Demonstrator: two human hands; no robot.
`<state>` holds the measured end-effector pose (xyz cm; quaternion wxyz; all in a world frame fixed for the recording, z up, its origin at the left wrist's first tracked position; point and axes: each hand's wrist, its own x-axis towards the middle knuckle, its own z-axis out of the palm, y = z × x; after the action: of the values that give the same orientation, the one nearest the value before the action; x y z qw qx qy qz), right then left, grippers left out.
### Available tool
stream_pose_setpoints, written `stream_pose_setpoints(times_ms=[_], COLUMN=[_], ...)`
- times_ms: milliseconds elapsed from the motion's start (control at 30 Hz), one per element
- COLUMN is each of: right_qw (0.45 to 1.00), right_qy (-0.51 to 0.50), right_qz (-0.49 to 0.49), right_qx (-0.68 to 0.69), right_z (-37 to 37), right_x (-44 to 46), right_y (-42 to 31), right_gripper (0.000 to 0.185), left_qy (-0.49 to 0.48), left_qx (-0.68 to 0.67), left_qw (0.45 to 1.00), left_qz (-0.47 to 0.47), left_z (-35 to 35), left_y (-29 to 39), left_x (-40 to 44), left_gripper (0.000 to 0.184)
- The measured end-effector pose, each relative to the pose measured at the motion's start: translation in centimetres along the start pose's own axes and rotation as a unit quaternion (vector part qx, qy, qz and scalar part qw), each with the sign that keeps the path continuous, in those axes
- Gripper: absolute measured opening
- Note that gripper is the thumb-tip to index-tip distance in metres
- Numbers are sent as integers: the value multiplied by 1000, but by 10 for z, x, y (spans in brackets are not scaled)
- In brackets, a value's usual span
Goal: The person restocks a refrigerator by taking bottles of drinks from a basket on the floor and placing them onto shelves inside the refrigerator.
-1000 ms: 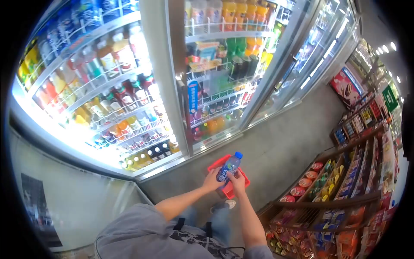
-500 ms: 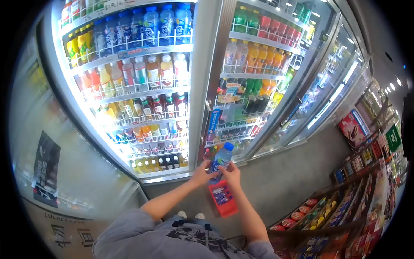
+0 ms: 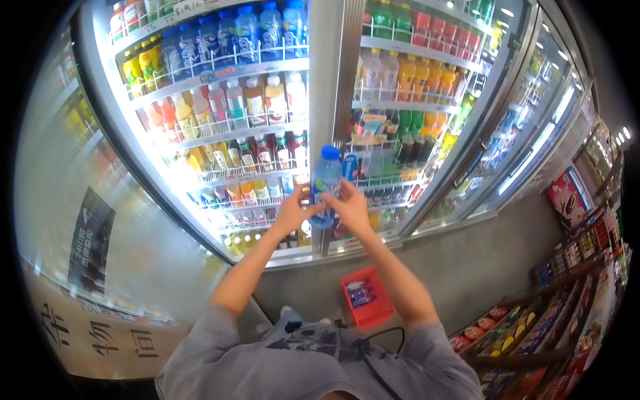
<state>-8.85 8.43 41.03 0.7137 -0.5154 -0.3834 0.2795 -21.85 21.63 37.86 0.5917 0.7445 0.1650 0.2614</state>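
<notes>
Between my two hands is a blue-capped, blue-tinted drink bottle [image 3: 328, 177], upright with a slight tilt, in front of the frame between two cooler doors. My left hand [image 3: 292, 212] grips its left side, thumb across the front. On the other side, my right hand [image 3: 351, 207] holds it too, its thumb on the label. Similar blue bottles [image 3: 247, 32] stand in a row on an upper shelf of the lit cooler. Below my right forearm, a red basket [image 3: 381, 308] stands on the floor with several blue-and-white packets [image 3: 361, 293] in it.
The left glass door [image 3: 143, 220] of the cooler stands open at my left. Closed glass doors [image 3: 433, 153] run off to the right, with drinks behind them. Snack shelves [image 3: 527, 333] line the lower right, along the grey floor [image 3: 460, 267].
Both hands have raised the bottle and moved it slightly left, toward the cooler. My view has shifted, and the basket now shows apart from the bottle.
</notes>
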Motion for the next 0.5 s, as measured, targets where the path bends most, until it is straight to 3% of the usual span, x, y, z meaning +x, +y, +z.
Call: stream_pose_setpoints(times_ms=[133,333,500], right_qw=[1000,995,988], right_qy=[-26,-88,-129], right_qz=[-17,-43,-84], right_qx=[5,-11,-13], right_z=[15,45,92], right_x=[22,73,126], right_y=[-27,-31,-49], right_gripper=[68,68,66], left_qy=[29,41,92], left_qx=[-36,-63,-40], left_qw=[997,996,990], left_qz=[69,45,104], left_z=[-13,-56,-111], left_y=[22,48,64], left_x=[10,28,56], left_gripper=[65,63,67])
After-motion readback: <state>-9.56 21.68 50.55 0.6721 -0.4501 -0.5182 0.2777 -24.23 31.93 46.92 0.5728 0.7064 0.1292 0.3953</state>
